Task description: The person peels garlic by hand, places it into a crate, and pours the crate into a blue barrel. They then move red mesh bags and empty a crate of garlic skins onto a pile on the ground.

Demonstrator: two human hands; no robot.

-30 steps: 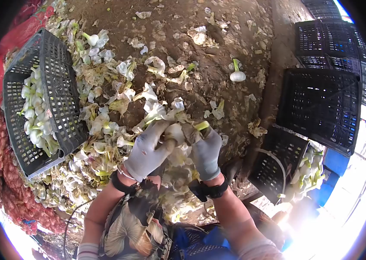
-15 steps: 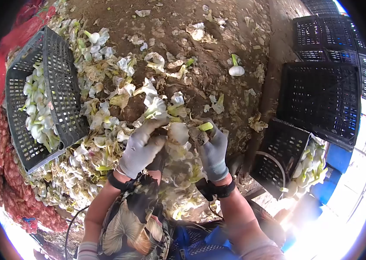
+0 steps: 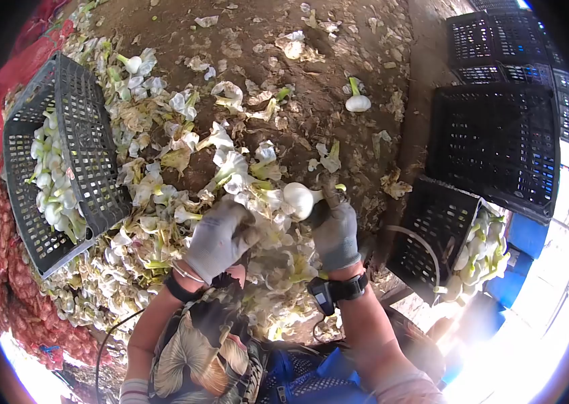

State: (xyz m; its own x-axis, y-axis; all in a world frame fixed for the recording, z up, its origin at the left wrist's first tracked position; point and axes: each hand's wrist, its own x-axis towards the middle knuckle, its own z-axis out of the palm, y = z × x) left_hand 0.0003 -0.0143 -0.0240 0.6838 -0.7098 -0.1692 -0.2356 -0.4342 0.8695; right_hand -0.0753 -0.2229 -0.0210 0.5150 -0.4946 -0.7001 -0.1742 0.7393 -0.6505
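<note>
Both hands wear pale grey gloves. My right hand is closed on the stem of a white garlic bulb, which points to the left, its short green stem end showing past the fingers. To the left of the bulb, my left hand has its fingers curled together, apart from the bulb; whether anything is between them is hidden. Peeled white skins lie just beyond my left hand. Another bulb with a green stem rests on the dirt floor farther away.
A black crate with garlic stands tilted at the left, beside red mesh sacks. On the right are a crate of garlic, a large black crate and stacked crates. Skins cover the ground.
The bulb's brownish outer skin is gone and it now shows smooth white. My left hand has come away from it, slightly left and down. The view has shifted a little.
</note>
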